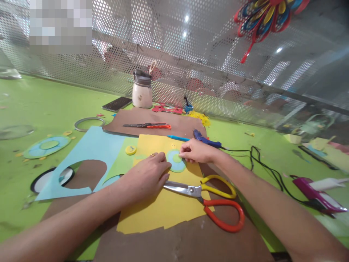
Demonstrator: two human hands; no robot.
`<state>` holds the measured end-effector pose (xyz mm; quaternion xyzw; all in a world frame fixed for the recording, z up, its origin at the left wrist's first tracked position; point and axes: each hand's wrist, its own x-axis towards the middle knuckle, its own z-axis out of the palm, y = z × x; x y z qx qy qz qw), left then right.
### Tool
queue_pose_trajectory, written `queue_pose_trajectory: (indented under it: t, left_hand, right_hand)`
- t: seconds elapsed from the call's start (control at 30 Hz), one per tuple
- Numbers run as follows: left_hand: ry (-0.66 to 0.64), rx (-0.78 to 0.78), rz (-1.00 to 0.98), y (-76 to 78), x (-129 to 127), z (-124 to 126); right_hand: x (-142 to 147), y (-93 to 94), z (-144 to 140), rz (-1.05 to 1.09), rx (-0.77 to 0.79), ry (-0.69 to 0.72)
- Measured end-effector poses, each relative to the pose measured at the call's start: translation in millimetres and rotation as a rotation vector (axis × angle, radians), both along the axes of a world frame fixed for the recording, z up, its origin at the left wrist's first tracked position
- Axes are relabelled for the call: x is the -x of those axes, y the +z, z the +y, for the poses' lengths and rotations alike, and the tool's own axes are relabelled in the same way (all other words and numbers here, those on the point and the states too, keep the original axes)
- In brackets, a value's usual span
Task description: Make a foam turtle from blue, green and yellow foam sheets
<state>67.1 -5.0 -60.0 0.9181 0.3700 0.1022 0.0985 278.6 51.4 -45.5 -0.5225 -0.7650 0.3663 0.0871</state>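
On a yellow paper sheet (pixel 163 207) lies a small round paper disc (pixel 177 166), light blue with a green middle. My left hand (pixel 152 173), fingers curled together, holds the disc's left edge. The fingertips of my right hand (pixel 196 150) are pinched at its right side, touching the green part. Just below my hands lie large scissors (pixel 191 190) with one yellow and one red handle, blades near my left fingers. A blue pen (pixel 178 138) rests behind the right hand, beside a blue glue gun (pixel 205 139). A yellow round lid-like piece (pixel 131 150) sits to the left.
Light blue paper (pixel 89 145) with a round cutout lies left, near a finished-looking paper ring (pixel 47 146). Behind are a craft knife (pixel 152 126) on brown board (pixel 131 116), a phone (pixel 117 104) and a white bottle (pixel 142 94). A magenta glue gun (pixel 313 193) lies right, by black cable.
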Motion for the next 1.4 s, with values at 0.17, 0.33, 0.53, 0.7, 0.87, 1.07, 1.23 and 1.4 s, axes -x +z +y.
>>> queue_pose_trajectory:
  t: [0.17, 0.33, 0.53, 0.7, 0.87, 1.07, 1.23, 1.4]
  left_hand:
    - [-0.002, 0.006, -0.005, -0.4, 0, 0]
    - [0.000, 0.016, 0.004, 1.5, -1, 0]
    - [0.000, 0.022, 0.022, 3.6, -1, -1]
    - [0.004, 0.019, 0.030, 3.8, -1, -2]
    - [0.001, 0.007, 0.028, 4.8, -1, -3]
    - [-0.013, -0.017, 0.003, 0.0, 0, 0]
    - [-0.010, -0.023, -0.004, -2.2, 0, 1]
    - [-0.007, -0.012, -0.009, -0.2, 0, -1]
  right_hand:
    - [0, 0.5, 0, -0.013, -0.012, 0.001]
    - [0, 0.8, 0, -0.024, -0.030, -0.001]
    - [2, 2.5, 0, -0.059, -0.052, 0.010]
    - [3, 6.2, 1, -0.090, -0.105, 0.039]
    - [3, 9.8, 1, -0.102, -0.115, 0.072]
    - [5, 11.9, 0, -0.119, -0.089, 0.087]
    - [6, 13.4, -1, -0.134, -0.066, 0.083]
    - [7, 12.9, -2, -0.165, -0.104, 0.065]
